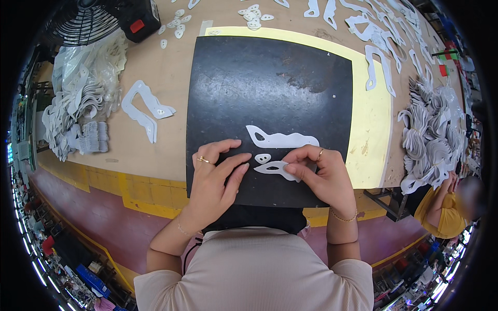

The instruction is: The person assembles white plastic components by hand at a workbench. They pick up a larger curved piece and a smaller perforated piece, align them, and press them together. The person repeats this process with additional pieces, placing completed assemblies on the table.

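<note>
On the black mat [233, 83] lies a long white shoe-upper-like cut piece [290, 140] with a wavy edge and an eye-shaped hole. Just below it is a small white oval piece [263, 158] with two dark holes. My right hand [321, 173] pinches a second white cut piece [267, 168] between thumb and fingers; its pointed, holed end shows, and my fingers hide part of the rest. My left hand [215, 171] hovers at the left of these pieces, fingers spread and nothing visible in them.
A yellow sheet [371, 135] lies under the mat. Stacked white pieces stand at the left [93, 137] and right [425, 135]. A joined white piece [137, 103] lies left of the mat, small oval pieces [253, 15] beyond it. A black fan [85, 23] stands far left. A person in yellow [441, 212] is at right.
</note>
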The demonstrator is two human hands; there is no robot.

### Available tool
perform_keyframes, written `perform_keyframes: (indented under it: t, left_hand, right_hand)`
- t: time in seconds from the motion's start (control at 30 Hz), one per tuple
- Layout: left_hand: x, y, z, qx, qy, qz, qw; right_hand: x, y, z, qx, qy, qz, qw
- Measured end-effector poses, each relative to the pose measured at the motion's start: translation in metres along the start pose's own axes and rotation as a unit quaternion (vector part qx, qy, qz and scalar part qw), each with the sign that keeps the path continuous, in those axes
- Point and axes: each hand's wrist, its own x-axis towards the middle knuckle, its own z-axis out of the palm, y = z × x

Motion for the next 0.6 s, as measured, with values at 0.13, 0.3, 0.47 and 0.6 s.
perform_keyframes:
  t: [0.13,0.3,0.47,0.6]
  left_hand:
    - [0.004,-0.002,0.003,0.036,-0.013,0.034,0.999]
    - [0.015,-0.003,0.004,0.041,-0.056,0.067,0.995]
    - [0.008,-0.007,0.007,0.105,-0.047,0.129,0.985]
    - [0.005,-0.013,0.005,0.076,-0.070,0.117,0.988]
  right_hand:
    - [-0.001,-0.001,-0.004,-0.063,-0.054,-0.078,0.994]
    - [0.000,-0.002,-0.010,-0.099,-0.099,-0.102,0.985]
    - [0.001,0.000,-0.011,-0.099,-0.104,-0.110,0.984]
    - [0.001,0.001,-0.012,-0.089,-0.097,-0.110,0.985]
